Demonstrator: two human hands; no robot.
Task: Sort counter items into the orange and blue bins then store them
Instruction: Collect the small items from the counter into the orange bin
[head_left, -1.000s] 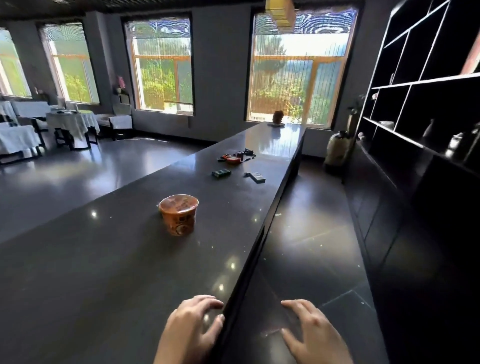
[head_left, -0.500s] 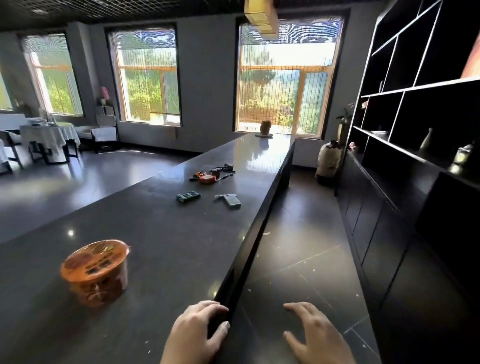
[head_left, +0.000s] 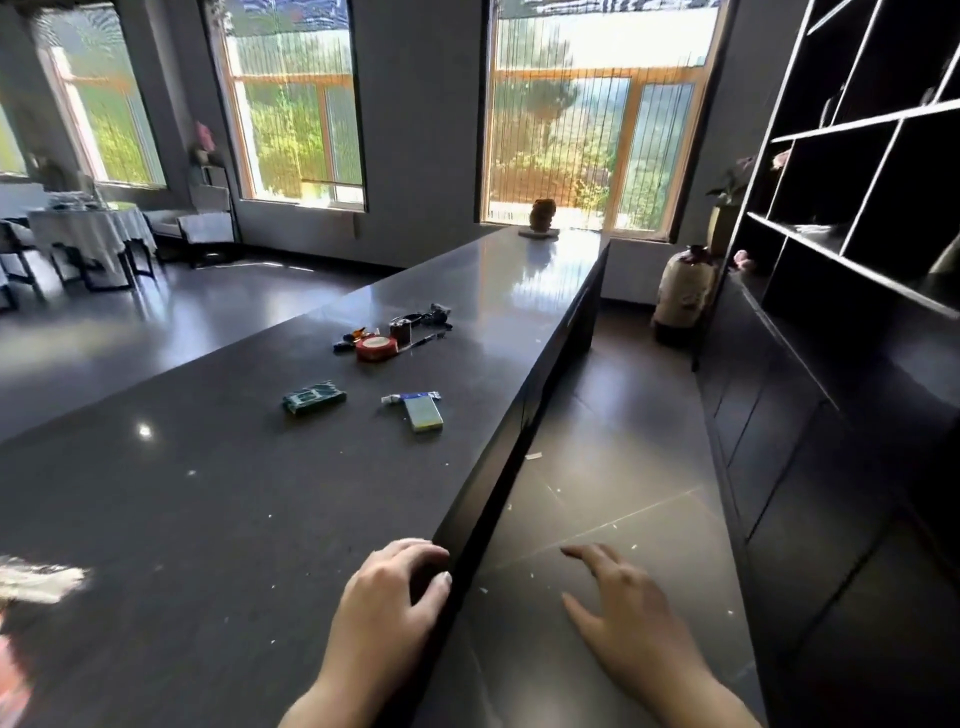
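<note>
- Head view: left hand (head_left: 387, 597) fingers curled on the counter (head_left: 208, 519) edge, gripping nothing else.
- Right hand (head_left: 628, 618) fingers spread, empty.
- Green packet (head_left: 314, 397) and red tape roll (head_left: 376, 347) far ahead; labels unreadable.

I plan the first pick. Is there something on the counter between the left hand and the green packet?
Nothing visible: the counter lies bare between the left hand, resting at its near edge, and the green packet.
</note>
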